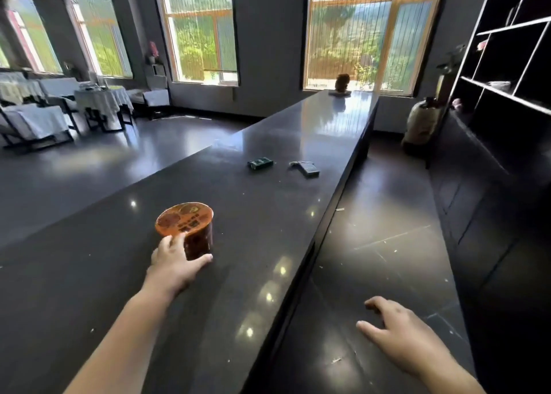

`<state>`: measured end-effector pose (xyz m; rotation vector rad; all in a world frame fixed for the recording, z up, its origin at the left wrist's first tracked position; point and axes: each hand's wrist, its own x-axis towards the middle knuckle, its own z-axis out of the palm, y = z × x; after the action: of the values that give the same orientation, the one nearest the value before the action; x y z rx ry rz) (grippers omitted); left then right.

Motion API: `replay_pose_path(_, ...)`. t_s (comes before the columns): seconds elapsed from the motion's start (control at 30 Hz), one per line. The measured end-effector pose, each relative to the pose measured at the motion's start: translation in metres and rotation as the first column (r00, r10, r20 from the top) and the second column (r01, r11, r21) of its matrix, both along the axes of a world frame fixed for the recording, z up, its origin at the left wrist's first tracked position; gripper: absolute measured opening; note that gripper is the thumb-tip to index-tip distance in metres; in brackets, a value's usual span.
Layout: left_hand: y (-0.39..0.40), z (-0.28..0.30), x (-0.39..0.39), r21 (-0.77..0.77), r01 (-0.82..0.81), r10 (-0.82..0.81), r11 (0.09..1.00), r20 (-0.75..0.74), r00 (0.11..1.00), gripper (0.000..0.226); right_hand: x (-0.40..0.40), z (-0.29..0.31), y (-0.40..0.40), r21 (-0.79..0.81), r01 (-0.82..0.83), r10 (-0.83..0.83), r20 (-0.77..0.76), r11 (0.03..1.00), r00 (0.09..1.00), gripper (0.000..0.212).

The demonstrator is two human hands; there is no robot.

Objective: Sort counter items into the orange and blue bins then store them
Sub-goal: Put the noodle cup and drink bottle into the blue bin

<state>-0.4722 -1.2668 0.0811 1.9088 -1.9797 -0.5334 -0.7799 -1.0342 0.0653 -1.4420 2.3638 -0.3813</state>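
Observation:
An orange cup (190,229) with a printed lid stands on the long dark counter (268,214). My left hand (173,262) grips it low on its near side, thumb to the right and fingers round the left. Farther along the counter lie a small green box (260,163) and a dark flat pack (307,168) with something pale at its left end. My right hand (396,334) hovers over the floor behind the counter with fingers spread and holds nothing. No orange or blue bin is in view.
A brown ornament (342,84) on a pale base stands at the counter's far end. Dark shelving (512,65) lines the right wall, with a pale bag-like object (422,122) on the floor near it. White-covered chairs and a table (101,101) stand at the left.

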Motion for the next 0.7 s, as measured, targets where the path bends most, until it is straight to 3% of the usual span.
replay_pose_path(0.13,-0.078,0.008,-0.014,-0.047,-0.236,0.238,0.971,0.026,0.971,0.108,-0.046,-0.002,-0.058,-0.039,-0.037,0.038,0.034,0.999,0.999,0.044)
replay_pose_path(0.3,-0.131,-0.007,-0.035,0.133,-0.478,0.481,0.868,0.010,0.877,0.132,-0.119,0.006,-0.124,-0.079,-0.092,0.094,0.018,0.993,0.995,0.042)
replay_pose_path(0.37,-0.139,-0.017,-0.044,0.119,-0.547,0.549,0.829,0.014,0.836,0.137,-0.144,0.012,-0.148,-0.105,-0.094,0.098,0.030,0.990,0.995,0.040)
replay_pose_path(0.53,-0.145,-0.019,-0.076,0.019,-0.572,0.569,0.820,0.084,0.818,0.134,-0.180,0.009,-0.197,-0.162,-0.111,0.120,0.045,0.980,0.992,0.037)
replay_pose_path(0.7,-0.154,-0.028,-0.112,-0.012,-0.500,0.494,0.866,0.170,0.853,0.127,-0.185,-0.008,-0.240,-0.114,-0.212,0.223,0.092,0.971,0.971,0.038)
